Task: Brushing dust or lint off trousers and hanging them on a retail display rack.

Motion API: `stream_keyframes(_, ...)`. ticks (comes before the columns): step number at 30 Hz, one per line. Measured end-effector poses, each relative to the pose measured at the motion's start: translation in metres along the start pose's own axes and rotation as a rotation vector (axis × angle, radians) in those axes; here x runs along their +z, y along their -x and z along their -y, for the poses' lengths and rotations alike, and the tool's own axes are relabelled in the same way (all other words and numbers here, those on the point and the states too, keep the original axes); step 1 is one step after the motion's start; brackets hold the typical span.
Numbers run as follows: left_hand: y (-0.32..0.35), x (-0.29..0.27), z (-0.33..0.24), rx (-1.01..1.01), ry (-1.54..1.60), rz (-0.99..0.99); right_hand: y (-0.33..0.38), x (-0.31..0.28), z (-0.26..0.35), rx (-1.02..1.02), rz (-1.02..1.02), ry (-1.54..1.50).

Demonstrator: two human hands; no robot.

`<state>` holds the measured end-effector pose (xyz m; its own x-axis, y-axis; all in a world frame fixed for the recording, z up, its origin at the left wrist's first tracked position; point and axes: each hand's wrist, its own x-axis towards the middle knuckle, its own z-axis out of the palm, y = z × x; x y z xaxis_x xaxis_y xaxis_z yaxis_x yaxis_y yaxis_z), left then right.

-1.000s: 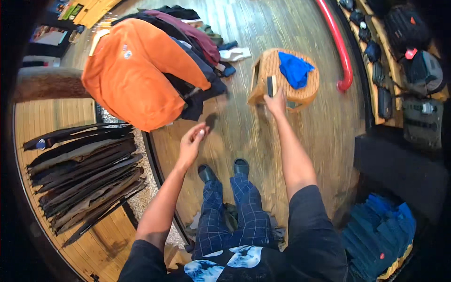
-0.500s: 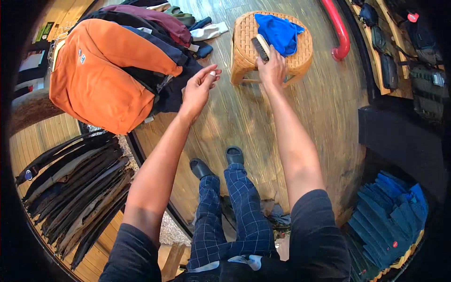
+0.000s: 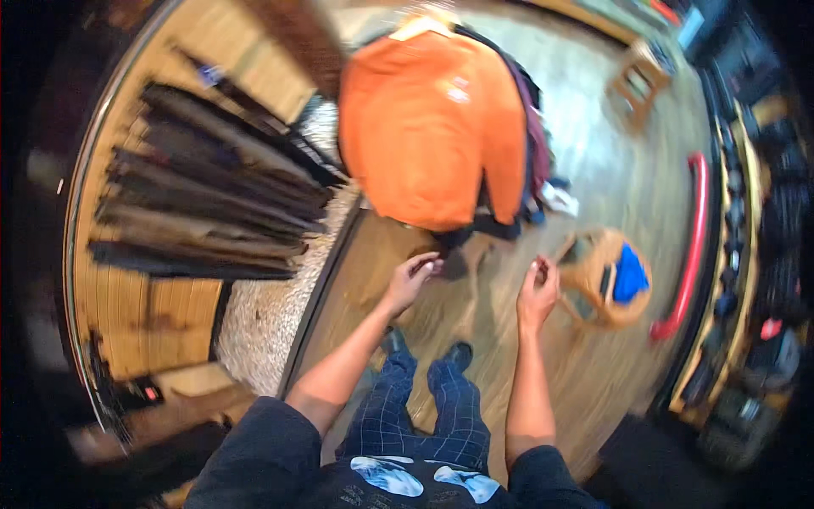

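Wooden floor [image 3: 593, 399], half-curled empty hands [image 3: 413, 280]

To my far left, a small pale tag [image 3: 209, 75] hangs on the rack of dark trousers [image 3: 212, 204]. Straight ahead, a small white patch label [image 3: 460, 90] sits on the orange jacket [image 3: 424, 127]. The picture is too blurred to show more of either.

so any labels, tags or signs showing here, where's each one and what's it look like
Small white patch: on the orange jacket hanging on the rack, upper chest, pale and roughly rectangular, blurred.
White tag: low at the right end of the hanging clothes, pale slip.
No screens or signs clear enough to tell.
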<state>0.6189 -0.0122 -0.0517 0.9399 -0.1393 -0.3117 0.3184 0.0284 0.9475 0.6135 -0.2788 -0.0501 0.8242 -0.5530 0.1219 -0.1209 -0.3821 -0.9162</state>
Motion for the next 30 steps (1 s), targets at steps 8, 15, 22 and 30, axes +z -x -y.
stream_keyframes(8, 0.178, -0.252, -0.055, 0.113, 0.046, -0.673, 0.099, 0.188, 0.224, -0.487, 0.589, -0.102)
stream_keyframes(15, 0.386, -0.347, -0.035, 0.190, 0.264, -1.173, 0.287, 0.280, 0.358, -0.671, 1.058, -0.326)
stream_keyframes(22, 0.541, -0.383, -0.001, 0.367, 0.376, -1.414, 0.492, 0.323, 0.452, -0.836, 1.342, -0.411)
stream_keyframes(30, 0.616, -0.369, 0.040, 0.433, 0.406, -1.612, 0.645, 0.393, 0.623, -0.817, 1.622, -0.516)
